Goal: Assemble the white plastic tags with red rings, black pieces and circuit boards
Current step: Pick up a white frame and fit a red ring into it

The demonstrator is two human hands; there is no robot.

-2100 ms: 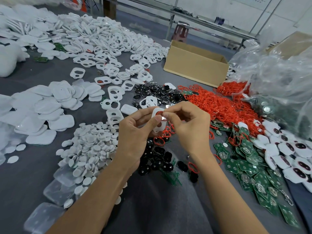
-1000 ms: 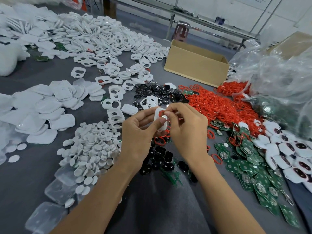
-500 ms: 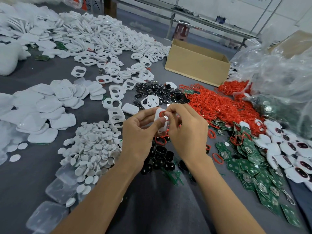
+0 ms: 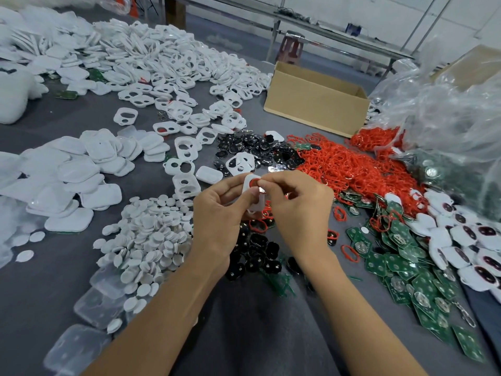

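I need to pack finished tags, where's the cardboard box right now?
Head view: the cardboard box sits upper right on the table, just behind the red ring pile, beside the clear plastic bag.

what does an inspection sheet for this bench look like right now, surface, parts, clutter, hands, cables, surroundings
surface: grey table, mostly covered by part heaps
job's things: white tag held up with a red ring at its opening; loose tag shells, red ring heap, black pieces, green circuit boards
clutter: white discs, clear cases, crumpled plastic bag, open cardboard box
hands: left hand grips the white tag; right hand pinches the red ring
cables: nothing seen
surroundings: metal bench and red stool behind the table
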